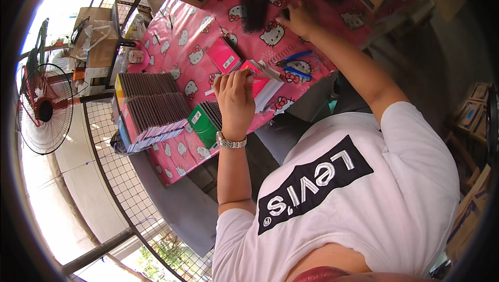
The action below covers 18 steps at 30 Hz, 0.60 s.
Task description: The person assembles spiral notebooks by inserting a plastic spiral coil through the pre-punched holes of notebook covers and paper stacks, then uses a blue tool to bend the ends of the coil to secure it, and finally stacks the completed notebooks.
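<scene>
Head view: the left hand [235, 94] is closed on the pink notebook [258, 85] at the table's [176, 165] near edge. The right hand [298, 18], blurred, is reaching to the black spiral coils [255, 11]; its grip cannot be told. The notebook is best kept steady, its holes exposed.

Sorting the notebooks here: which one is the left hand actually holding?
The red-covered notebook under the left hand, open beside the blue-handled pliers. The pink notebook and green notebook lie untouched.
</scene>
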{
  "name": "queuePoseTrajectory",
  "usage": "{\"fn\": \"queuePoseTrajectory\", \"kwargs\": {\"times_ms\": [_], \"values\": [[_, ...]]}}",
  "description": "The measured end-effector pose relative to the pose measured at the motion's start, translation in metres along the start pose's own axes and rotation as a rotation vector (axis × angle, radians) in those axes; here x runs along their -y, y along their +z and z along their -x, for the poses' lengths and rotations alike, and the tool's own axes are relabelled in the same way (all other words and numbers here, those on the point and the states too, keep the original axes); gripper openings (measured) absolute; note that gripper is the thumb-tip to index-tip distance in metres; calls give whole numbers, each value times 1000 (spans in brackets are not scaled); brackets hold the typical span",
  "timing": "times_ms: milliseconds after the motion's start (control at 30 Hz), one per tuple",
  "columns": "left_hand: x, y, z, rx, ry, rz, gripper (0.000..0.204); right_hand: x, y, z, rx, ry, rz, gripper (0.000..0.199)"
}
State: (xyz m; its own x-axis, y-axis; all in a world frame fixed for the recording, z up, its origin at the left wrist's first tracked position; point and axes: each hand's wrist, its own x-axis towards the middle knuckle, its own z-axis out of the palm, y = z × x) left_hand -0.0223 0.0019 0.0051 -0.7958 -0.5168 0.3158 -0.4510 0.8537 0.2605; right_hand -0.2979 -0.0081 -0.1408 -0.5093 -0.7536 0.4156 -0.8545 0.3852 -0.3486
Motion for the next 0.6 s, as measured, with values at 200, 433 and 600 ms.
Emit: {"fn": "queuePoseTrajectory", "kwargs": {"times_ms": [200, 433, 600], "values": [[-5, 0, 15, -148, -119, -177, 23, 38, -77, -17, 518, -275, -700, 46], [0, 2, 13, -161, -114, 4, 32, 77, -135, -36, 1349, -326, -1273, 39], [1, 2, 10, -183, -121, 24, 33, 79, -144, -33, 1127, -608, -689, 44]]}}
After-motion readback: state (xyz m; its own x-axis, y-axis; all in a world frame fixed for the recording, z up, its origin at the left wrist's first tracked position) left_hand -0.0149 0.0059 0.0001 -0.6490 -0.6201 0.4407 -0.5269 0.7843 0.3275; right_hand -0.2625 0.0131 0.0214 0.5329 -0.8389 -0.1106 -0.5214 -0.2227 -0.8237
